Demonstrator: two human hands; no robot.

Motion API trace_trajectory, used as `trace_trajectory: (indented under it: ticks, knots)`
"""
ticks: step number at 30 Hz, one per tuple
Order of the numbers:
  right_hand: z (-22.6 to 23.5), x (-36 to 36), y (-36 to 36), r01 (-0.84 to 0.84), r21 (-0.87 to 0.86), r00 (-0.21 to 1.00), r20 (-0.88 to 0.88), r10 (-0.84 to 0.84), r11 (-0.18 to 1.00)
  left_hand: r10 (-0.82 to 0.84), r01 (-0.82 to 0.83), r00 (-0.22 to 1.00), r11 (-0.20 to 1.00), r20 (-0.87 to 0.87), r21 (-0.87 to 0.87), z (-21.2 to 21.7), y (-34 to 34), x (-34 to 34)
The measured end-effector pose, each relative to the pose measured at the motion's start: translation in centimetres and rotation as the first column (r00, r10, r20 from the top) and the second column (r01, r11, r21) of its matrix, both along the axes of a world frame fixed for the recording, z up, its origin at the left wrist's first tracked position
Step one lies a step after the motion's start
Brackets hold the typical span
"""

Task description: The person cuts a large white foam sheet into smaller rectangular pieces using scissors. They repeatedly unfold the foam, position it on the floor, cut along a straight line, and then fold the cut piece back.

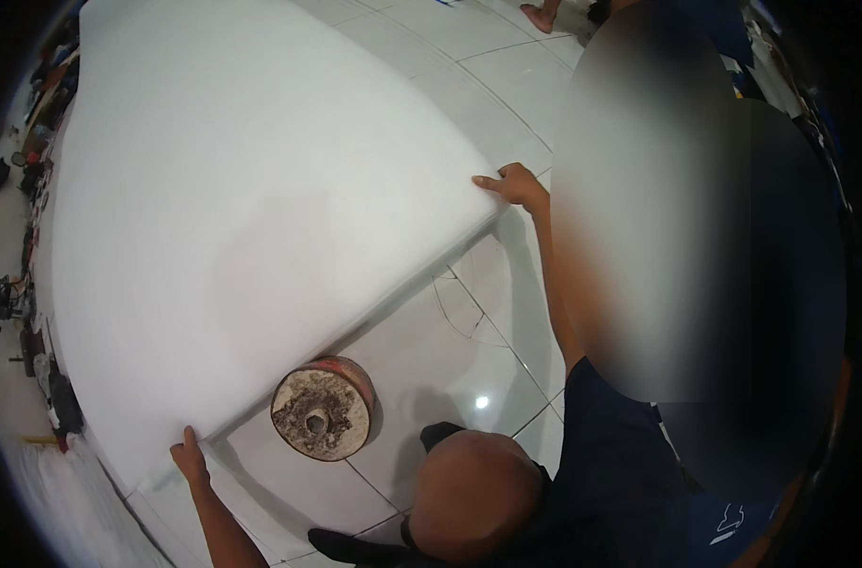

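A big white foam sheet (241,189) lies over the pale tiled floor (421,360) and fills the upper left of the view. My left hand (189,456) grips its near left corner, fingers curled over the edge. My right hand (513,184), on an outstretched arm in a dark blue sleeve, holds the sheet's right corner. The edge between both hands runs diagonally and is slightly raised off the tiles.
A round concrete disc (322,409) with a centre hole and a reddish rim stands on the tiles just below the sheet's edge. A bent knee (473,497) shows beside it. Dark clutter (28,189) lines the left rim. Someone's bare foot (542,14) is at the top.
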State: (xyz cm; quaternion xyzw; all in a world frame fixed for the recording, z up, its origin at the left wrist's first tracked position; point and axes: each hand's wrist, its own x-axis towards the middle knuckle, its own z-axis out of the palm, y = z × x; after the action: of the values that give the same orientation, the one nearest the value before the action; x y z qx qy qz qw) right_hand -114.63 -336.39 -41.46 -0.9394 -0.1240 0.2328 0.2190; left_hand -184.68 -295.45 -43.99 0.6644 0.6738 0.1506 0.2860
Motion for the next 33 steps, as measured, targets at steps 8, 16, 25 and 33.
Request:
trace_trajectory:
  ticks: [8,16,25,33]
  knots:
    - [0.2,-0.4,-0.3,0.051,-0.027,0.972,-0.229,-0.056,0.998,0.02,-0.022,0.997,0.999,0.073,0.029,0.7,-2.1,1.1]
    - [-3.9,2.4,-3.6,0.097,-0.042,0.995,-0.016,-0.097,0.994,0.405,-0.328,0.745,0.914,0.531,-0.237,0.9,-1.4,2.4]
    - [-2.6,-1.8,1.8,0.043,-0.112,0.952,-0.296,-0.075,0.993,0.172,-0.548,0.305,0.836,0.937,0.025,8.5,9.3,-17.5]
    - [-0.8,0.3,-2.9,0.16,-0.05,0.966,-0.196,-0.167,0.986,0.854,-0.854,0.519,0.517,0.021,0.062,3.9,8.3,-6.6]
